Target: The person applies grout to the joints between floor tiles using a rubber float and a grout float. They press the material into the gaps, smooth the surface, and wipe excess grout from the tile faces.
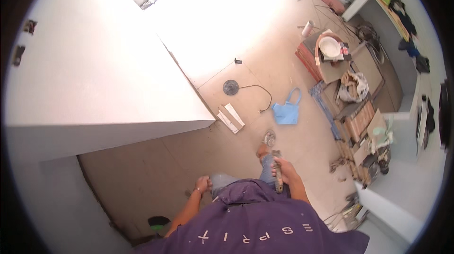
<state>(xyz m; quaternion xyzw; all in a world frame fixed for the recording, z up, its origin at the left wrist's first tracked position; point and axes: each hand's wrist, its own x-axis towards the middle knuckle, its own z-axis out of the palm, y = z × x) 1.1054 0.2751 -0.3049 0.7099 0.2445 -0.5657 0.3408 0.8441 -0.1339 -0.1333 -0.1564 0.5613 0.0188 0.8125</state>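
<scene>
My right hand [286,170] is closed around a long, stained hand tool [278,178], held against my right thigh; I cannot tell whether it is a brush or a scraper. On the other side, my left hand [204,184] hangs beside my left knee, fingers curled in. Its palm is hidden, so whatever it may hold does not show. Ahead of my foot [269,138] lies a light blue bag [286,113] with its strap looped away from me. Left of the bag, a round dark disc [231,87] trails a cord across the tiled floor.
White and brown strips [231,118] lie by the corner of a white wall [109,74]. Along the right side sit stacked boards with a white bucket [330,47], a plastic bag [353,87] and wood pieces [362,120]. A dark round container [158,222] stands behind my left arm.
</scene>
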